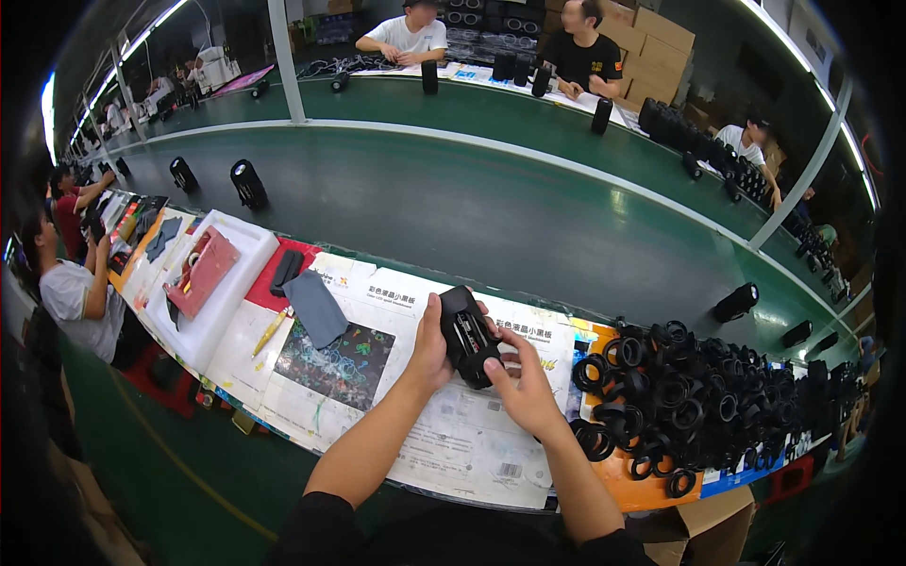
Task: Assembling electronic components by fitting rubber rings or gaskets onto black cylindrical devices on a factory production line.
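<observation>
Between my two hands, above the white printed sheets (pixel 368 307) on the bench, is a black cylindrical speaker (pixel 464 335), tilted, with a recessed panel on its side facing up. My left hand (pixel 433 351) grips it along its left side, thumb up near the top end. On the right, my right hand (pixel 525 382) is closed on its lower end, with the thumb pressed against the body. A folded grey cloth (pixel 317 309) lies left of my hands, beside a small black block (pixel 286 273) and a yellow pen (pixel 269 333).
A big heap of black rings (pixel 689 396) covers the bench to my right. At left stands a white foam tray (pixel 247 286) holding a red piece (pixel 208 275). Beyond the bench runs a green conveyor (pixel 406 189) carrying speakers (pixel 248 184). Several people work along both sides.
</observation>
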Available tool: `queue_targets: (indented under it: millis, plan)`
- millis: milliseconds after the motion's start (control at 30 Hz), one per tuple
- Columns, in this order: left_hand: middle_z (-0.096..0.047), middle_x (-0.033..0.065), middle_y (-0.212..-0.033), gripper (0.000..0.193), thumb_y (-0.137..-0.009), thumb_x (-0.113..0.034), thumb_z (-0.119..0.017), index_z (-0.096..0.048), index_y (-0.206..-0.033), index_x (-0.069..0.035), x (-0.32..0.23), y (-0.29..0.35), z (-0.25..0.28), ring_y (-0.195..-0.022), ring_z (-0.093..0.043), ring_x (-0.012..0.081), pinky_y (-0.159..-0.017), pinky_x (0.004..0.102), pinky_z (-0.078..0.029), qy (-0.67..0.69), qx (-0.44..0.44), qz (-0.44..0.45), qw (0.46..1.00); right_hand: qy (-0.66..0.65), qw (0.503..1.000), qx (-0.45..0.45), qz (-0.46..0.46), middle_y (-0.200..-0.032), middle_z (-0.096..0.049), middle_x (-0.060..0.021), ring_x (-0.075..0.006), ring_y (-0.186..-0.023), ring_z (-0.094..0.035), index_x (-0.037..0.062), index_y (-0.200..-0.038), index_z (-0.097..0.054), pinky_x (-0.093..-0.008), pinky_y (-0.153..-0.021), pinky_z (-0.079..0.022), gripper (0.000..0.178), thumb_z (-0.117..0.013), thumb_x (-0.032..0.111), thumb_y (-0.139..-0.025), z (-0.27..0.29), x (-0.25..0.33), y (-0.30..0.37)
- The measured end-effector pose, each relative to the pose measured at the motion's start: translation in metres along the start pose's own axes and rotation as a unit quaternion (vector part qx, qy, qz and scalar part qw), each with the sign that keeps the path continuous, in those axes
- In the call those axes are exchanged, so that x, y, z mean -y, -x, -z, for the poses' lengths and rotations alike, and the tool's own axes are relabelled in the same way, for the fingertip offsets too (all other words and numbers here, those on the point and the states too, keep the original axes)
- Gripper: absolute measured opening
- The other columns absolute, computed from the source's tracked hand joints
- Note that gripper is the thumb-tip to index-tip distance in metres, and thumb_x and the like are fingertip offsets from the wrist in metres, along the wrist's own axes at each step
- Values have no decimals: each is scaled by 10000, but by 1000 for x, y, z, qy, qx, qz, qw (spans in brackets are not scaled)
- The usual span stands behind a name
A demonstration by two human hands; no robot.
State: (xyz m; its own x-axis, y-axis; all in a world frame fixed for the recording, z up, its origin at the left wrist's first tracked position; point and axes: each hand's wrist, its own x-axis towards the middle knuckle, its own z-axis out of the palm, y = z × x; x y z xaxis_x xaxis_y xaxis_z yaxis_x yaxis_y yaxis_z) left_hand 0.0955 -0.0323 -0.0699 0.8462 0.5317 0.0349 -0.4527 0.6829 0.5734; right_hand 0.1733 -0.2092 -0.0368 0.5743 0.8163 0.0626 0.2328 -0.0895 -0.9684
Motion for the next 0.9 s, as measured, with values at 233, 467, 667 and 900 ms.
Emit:
queue_targets:
  millis: [233,467,667,900]
  plan:
    - [-667,143,-1246,753,-1138,-733,-301,-501,-1481,-93,-1,2,-6,-1154,-715,321,-1040,479,-609,47,23,24,998,-168,983,42,-55,-1329,-638,-216,-235,-1137,-716,3,-1680,-247,-354,-992,-590,878,-807,235,-1045,-14,-11,10]
    - [-677,124,-1423,657,-1172,-591,-434,-551,-1540,-60,-6,-1,-8,-1278,-674,251,-1138,467,-531,-85,-24,-12,996,-343,928,-18,-143,-1329,-656,-169,-202,-1089,-705,58,-1620,-376,-349,-942,-588,741,-804,137,-1019,6,-13,3]
    - [-689,66,-1447,568,-1120,-401,-677,-613,-1539,-23,-2,-7,9,-1303,-650,170,-1104,372,-530,-177,-3,-68,982,-469,871,-33,-143,-1421,-632,-228,-390,-1111,-739,136,-1607,-394,-449,-985,-596,501,-546,310,-1163,24,6,1]
    - [-688,131,-1398,463,-1160,-308,-542,-586,-1504,-1,0,-5,4,-1241,-680,251,-1038,483,-593,-138,22,-56,989,-187,972,-135,33,-1372,-604,-115,-184,-1133,-672,71,-1510,-546,-332,-948,-612,425,-663,238,-1137,40,30,-6]
